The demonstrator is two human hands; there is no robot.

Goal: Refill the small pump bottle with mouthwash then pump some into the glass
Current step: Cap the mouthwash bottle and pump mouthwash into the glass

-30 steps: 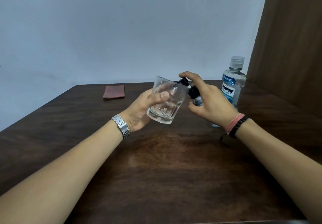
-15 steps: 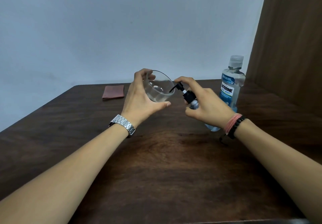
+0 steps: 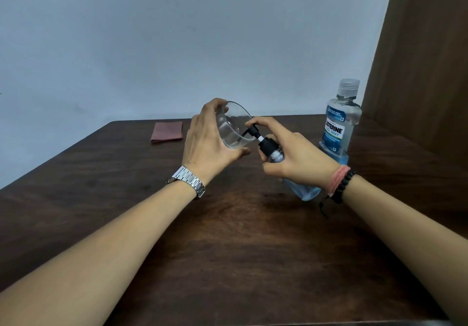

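My left hand [image 3: 206, 145] grips a clear glass [image 3: 234, 129], held above the table and tilted with its mouth toward the right. My right hand [image 3: 295, 157] holds the small pump bottle [image 3: 274, 154], which is tilted left; its blue-filled base [image 3: 305, 192] shows below my palm. The index finger rests on the black pump head [image 3: 252, 133], whose nozzle reaches into the mouth of the glass. A mouthwash bottle [image 3: 338, 125] with blue liquid and a clear cap stands upright behind my right hand.
A folded reddish cloth [image 3: 167, 132] lies at the back of the dark wooden table [image 3: 228, 249]. A brown wooden panel [image 3: 420, 59] rises at the right, close to the mouthwash bottle. A pale wall stands behind the table.
My left hand has turned the glass so its mouth faces the pump. The pump nozzle now sits inside the rim, and both hands have settled slightly lower.
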